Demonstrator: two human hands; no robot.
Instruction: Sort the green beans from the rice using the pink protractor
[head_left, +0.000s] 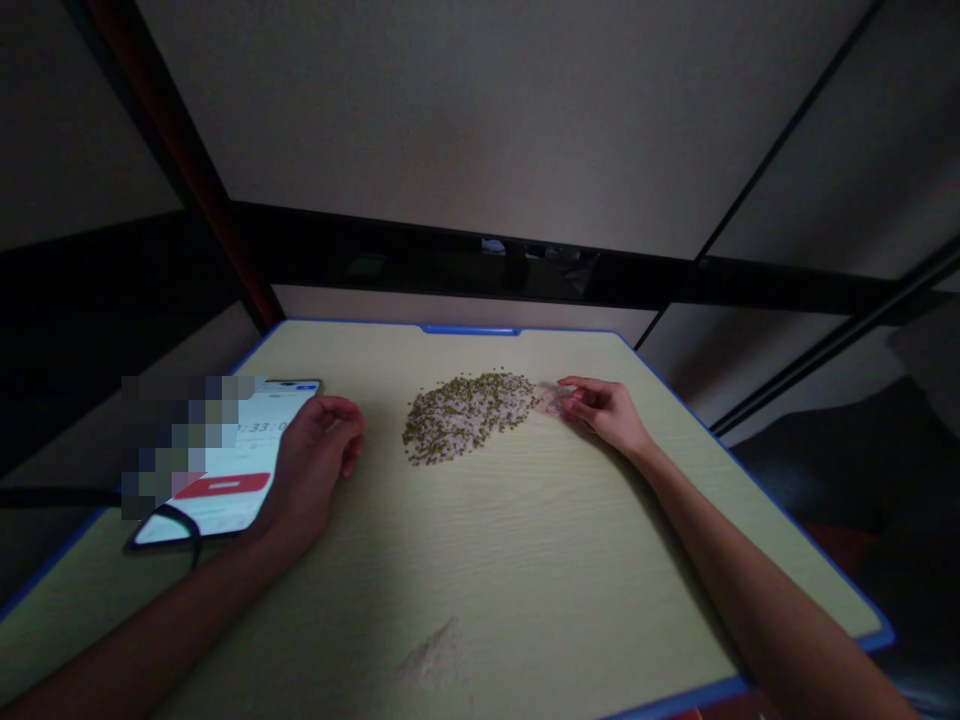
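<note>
A pile of mixed green beans and pale grains (463, 415) lies near the far middle of a light wooden table (525, 560). My right hand (604, 410) rests just right of the pile, fingers curled on a small clear plastic bag (553, 398) that touches the pile's edge. My left hand (315, 455) lies on the table to the left, fingers loosely curled and holding nothing, its side against a lit phone (236, 465).
The phone shows a timer and a red button, with a dark cable (184, 525) at its near end. A small pale heap of grains (435, 655) sits near the front edge. The table has a blue rim (469, 329). Dark floor surrounds it.
</note>
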